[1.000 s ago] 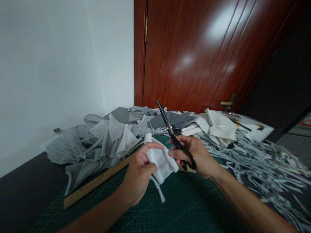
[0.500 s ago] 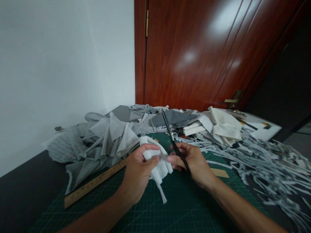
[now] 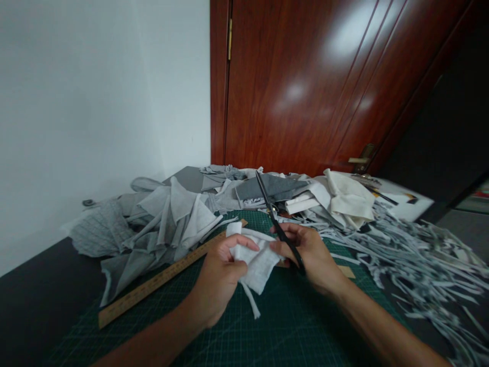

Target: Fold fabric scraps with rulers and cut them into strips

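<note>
No brand, label or readable writing shows anywhere; the wooden ruler (image 3: pixel 164 278) carries fine scale marks along its edge, too small to read, and the green cutting mat (image 3: pixel 267 336) bears only a printed grid.

One small piece of white fabric (image 3: pixel 256 260) is held just above the mat, between the two hands. The left hand (image 3: pixel 219 278) grasps it, thumb on top and fingers curled beneath, with a thin strip dangling from its lower edge. The right hand (image 3: pixel 311 255) is closed around the handles of one pair of black scissors (image 3: pixel 277 224), whose blades lie together and point up and away; its fingertips also touch the right edge of the fabric.

One ruler lies slantwise on the mat, left of the hands. Behind it is a heap of grey and white fabric offcuts (image 3: pixel 160 224), too many and too overlapped to count. To the right spreads a mass of thin pale cut strips (image 3: pixel 412 255), also uncountable, and beyond them folded cream cloth (image 3: pixel 349 199). One red-brown wooden door (image 3: pixel 324 86) stands behind, with one brass handle (image 3: pixel 359 159).
</note>
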Motion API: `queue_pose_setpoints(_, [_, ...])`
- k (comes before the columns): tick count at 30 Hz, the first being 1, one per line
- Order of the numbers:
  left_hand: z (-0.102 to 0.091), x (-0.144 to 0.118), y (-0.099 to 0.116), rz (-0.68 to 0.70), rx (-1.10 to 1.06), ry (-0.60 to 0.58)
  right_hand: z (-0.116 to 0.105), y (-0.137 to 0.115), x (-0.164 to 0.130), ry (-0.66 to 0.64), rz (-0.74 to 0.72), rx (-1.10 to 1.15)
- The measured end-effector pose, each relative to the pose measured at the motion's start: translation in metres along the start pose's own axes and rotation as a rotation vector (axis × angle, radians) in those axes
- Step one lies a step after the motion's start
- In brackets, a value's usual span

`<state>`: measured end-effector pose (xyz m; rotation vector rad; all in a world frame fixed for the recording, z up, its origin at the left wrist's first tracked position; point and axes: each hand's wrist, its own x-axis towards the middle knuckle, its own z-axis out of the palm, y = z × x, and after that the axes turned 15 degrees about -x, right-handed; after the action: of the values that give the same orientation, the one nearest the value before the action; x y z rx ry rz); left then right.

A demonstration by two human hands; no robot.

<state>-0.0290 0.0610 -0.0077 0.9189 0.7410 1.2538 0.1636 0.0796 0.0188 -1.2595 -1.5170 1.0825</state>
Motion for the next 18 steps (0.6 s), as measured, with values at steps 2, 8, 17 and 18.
queue_pose_setpoints(2, [0.001,-0.001,0.000,-0.004,0.056,0.013,-0.002,0.001,0.000,0.019,0.000,0.015])
queue_pose_setpoints(8, [0.010,-0.006,0.000,-0.048,0.097,-0.016,-0.011,0.002,0.003,0.093,0.009,0.065])
queue_pose_setpoints(17, [0.009,-0.007,-0.009,0.014,-0.020,-0.025,-0.014,0.000,0.004,0.139,-0.026,0.115])
queue_pose_setpoints(18, [0.010,-0.008,-0.008,-0.006,-0.075,-0.057,-0.013,0.000,0.004,0.138,-0.025,0.114])
